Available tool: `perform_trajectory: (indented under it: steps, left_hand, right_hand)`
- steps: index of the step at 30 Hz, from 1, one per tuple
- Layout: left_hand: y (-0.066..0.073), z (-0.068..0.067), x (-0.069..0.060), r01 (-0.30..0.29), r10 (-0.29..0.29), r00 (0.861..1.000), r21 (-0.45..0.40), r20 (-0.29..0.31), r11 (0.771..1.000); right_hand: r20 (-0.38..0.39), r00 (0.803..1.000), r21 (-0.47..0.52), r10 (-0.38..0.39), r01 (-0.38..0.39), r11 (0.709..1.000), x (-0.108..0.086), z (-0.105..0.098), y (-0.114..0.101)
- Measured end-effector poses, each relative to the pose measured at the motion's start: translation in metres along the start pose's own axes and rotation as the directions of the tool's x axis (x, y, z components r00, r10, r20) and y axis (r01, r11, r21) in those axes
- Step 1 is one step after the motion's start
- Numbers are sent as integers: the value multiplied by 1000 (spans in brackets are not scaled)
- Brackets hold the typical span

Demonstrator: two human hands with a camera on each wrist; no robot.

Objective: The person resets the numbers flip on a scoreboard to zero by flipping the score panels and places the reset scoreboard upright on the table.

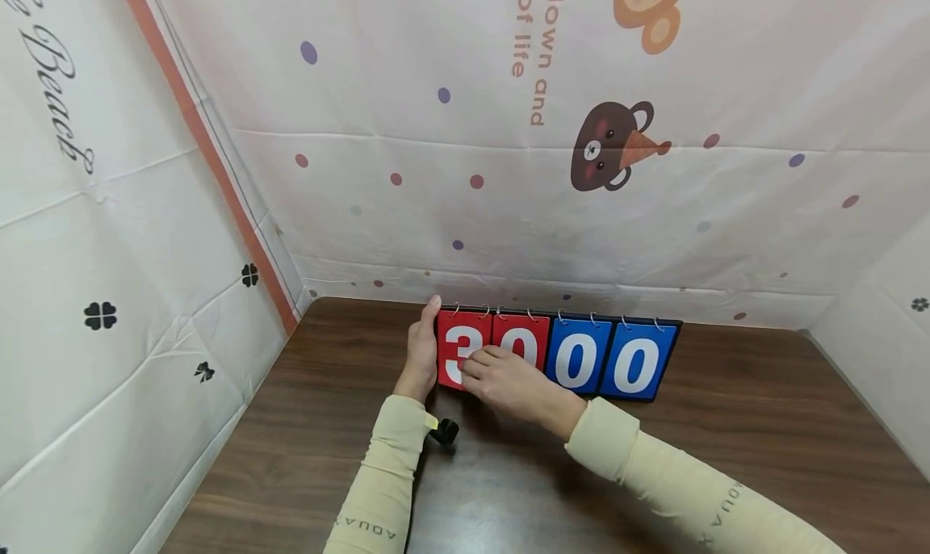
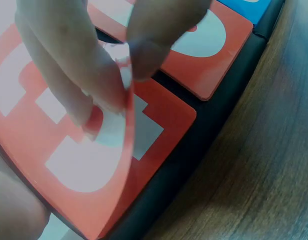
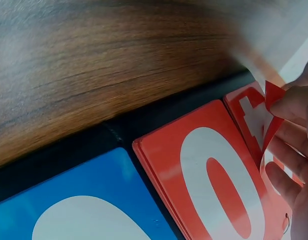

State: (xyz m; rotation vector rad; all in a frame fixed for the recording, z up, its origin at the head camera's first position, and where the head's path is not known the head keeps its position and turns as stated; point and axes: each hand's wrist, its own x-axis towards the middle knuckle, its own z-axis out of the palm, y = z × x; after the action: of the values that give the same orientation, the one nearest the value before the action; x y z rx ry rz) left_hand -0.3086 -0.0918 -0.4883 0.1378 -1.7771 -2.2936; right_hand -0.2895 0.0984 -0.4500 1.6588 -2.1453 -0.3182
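A flip scoreboard [image 2: 206, 132] with a black backing stands on the table, showing red 3 and 0 cards, then two blue 0 cards. My left hand [image 1: 421, 352] grips its left edge; some of those fingers are hidden. With thumb and fingers my right hand [image 1: 512, 384] pinches the lower edge of the red 3 card [image 1: 454, 328]. In the left wrist view that card [image 2: 86, 170] bends up off the stack, baring part of a white figure on the red card [image 2: 161, 107] beneath. The right wrist view shows this under card [image 3: 249, 112] with what looks like a 4.
Metal rings along the top edge hold the cards. The red 0 card [image 3: 194, 165] and a blue 0 card [image 1: 634, 364] lie to the right. Behind the brown wooden table [image 1: 756, 425] hangs a printed white cloth [image 1: 378, 223]. A small black device sits at the left wrist.
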Motion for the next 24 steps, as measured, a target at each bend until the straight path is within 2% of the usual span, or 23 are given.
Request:
perform_trajectory:
  steps: [8, 17, 20, 24]
  left_hand:
    - [1, 2, -1, 4, -4, 1000, 20, -7, 1000]
    - [-1, 1, -1, 30, -29, 999, 28, -34, 999]
    - [-1, 0, 0, 28, -27, 999, 27, -33, 999]
    - [-1, 1, 0, 19, -19, 999, 22, -33, 1000]
  right_hand:
    - [58, 997, -81, -58, 63, 995, 0, 6, 2]
    - [79, 992, -167, -102, 114, 979, -4, 14, 2]
    - [61, 996, -110, -69, 75, 991, -3, 14, -1]
    - [19, 1000, 42, 17, -18, 999, 2, 6, -3]
